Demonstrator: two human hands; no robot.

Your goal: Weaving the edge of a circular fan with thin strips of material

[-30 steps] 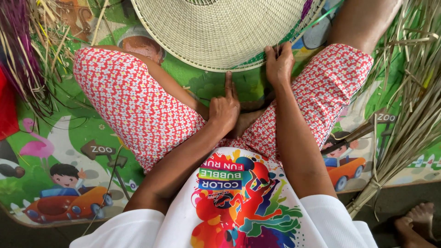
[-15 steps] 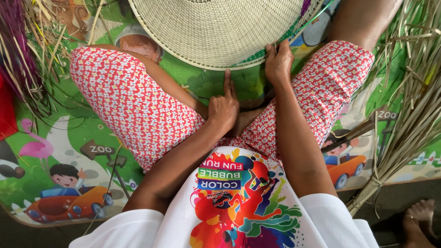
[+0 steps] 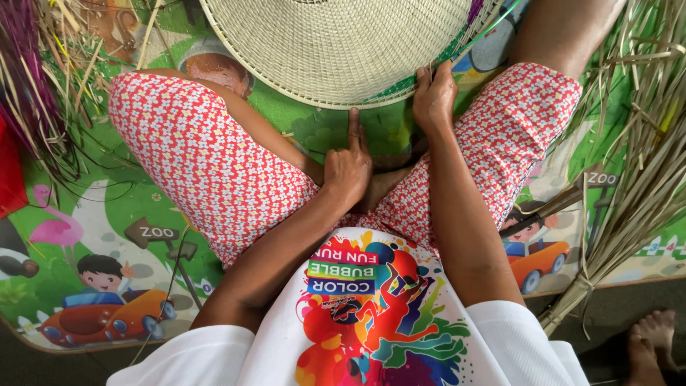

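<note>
Looking down from the head camera, the view shows a person sitting cross-legged on a picture mat (image 3: 86, 236), with a round woven disc (image 3: 336, 43) of pale straw lying flat just past the knees. The near rim of the disc sits between the two hands.

The right hand (image 3: 434, 96) is closed on that rim, fingers curled over the edge where green and purple strands run out of the weave. The left hand (image 3: 348, 168) rests low between the thighs. Its index finger is stretched out, with the tip at or just short of the rim, and the other fingers are curled under. Whether they pinch a strand cannot be told from this angle; nothing shows in them.

The step in hand looks like work on the disc's edge: the right hand steadies it while the left finger marks or presses a spot. A further move there would seem to call for a firm hold by the right hand, so the disc does not slide on the mat, and a fine pinch from the left.

A bundle of dry straw (image 3: 643, 179) lies to the right and purple strands (image 3: 21, 86) to the left, both well apart from the hands. Another person's bare foot (image 3: 654, 339) shows at the lower right corner.
</note>
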